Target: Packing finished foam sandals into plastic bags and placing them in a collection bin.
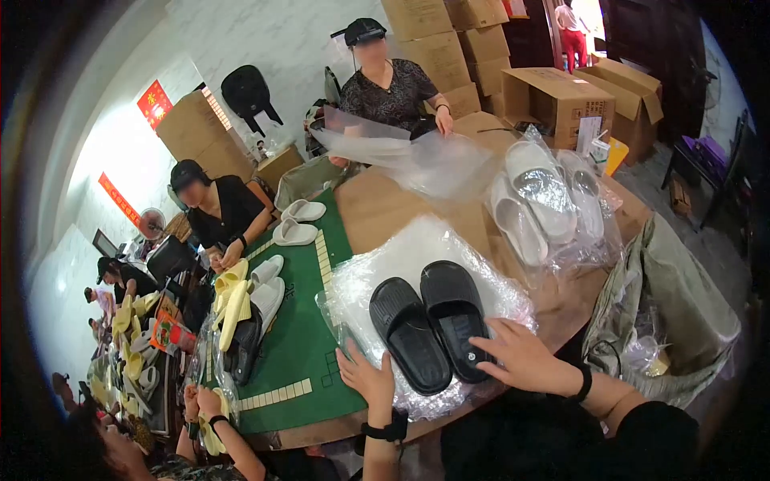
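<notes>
A pair of black slide slippers lies sole-down, toes away from me, on a stack of clear plastic bags (361,280). The left slipper (421,357) sits slightly nearer me than the right slipper (453,293). My left hand (367,375) is at the near left edge of the bags, open, fingers apart, beside the left slipper. Spread fingers of my right hand (517,357) reach the heel of the right slipper, where a small round pale spot (472,357) shows. That hand is open too; I cannot tell how firmly it touches.
White slippers (541,188) in clear plastic lie at the far right. A person across the table handles a plastic sheet (417,160). Yellow slippers (233,305) and others lie on the green mat (321,365). A fabric-lined bin (682,297) stands right; cartons (553,100) stand behind.
</notes>
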`<state>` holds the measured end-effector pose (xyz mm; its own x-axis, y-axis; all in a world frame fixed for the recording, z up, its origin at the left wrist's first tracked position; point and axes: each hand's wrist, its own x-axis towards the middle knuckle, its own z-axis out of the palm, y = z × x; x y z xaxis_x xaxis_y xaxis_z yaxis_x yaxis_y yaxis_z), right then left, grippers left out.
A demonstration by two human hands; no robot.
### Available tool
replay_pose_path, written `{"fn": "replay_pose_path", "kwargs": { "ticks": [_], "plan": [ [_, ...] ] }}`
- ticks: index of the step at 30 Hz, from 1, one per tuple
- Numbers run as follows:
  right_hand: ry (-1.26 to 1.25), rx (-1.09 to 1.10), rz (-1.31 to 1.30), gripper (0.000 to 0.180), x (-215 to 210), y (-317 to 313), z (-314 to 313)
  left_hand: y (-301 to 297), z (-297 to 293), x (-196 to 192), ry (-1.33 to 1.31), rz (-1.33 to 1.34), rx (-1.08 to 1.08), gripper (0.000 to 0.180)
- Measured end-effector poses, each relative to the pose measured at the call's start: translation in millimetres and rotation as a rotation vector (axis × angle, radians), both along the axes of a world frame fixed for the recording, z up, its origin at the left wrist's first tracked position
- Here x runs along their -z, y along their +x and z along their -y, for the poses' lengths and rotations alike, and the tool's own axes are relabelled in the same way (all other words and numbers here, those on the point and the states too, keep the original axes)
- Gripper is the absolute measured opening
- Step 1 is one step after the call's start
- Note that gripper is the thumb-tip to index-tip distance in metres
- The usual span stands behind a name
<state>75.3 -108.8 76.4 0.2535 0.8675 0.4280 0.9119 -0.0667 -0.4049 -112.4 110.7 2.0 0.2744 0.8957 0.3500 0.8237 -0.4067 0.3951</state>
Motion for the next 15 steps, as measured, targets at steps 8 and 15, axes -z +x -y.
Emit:
{"fn": "replay_pose_path", "kwargs": {
  "ticks": [8,15],
  "plan": [
    [-0.579,-0.369,-0.266,0.049,17.7,60.2,-88.1,1.5,57.8,-9.3,0.17,0.125,0.45,0.019],
    [-0.649,-0.141,0.036,0.058,-2.1,23.1,-122.3,-5.9,67.6,7.1,0.015,0.044,0.465,0.023]
  ]
}}
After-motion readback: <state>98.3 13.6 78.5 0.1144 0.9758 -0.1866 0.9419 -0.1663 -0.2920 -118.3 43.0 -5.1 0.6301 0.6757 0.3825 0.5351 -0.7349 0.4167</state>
